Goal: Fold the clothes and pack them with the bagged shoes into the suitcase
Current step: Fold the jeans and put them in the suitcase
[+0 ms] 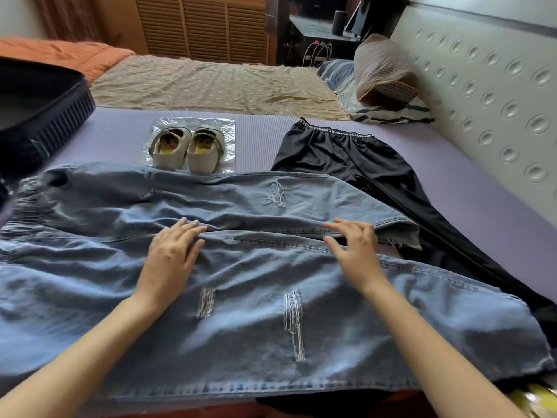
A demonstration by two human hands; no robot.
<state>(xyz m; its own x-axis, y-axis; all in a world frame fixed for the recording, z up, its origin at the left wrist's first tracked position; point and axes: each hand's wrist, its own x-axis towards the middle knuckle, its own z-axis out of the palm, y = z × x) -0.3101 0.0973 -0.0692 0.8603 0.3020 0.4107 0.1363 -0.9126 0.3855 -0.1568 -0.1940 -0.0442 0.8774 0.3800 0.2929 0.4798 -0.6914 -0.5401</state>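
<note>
Lying across the purple mat (120,137), jeans (256,336) stretch toward a dimpled headboard (482,86).

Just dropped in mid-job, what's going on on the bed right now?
A person has the left hand and right hand resting open on ripped blue jeans, which lie spread out unfolded across the purple mat. Behind them, beige shoes sit on a clear plastic bag, apparently not inside it. Black trousers lie unfolded to the right. The dark suitcase sits open at the left edge; nothing shows as packed yet.
</note>
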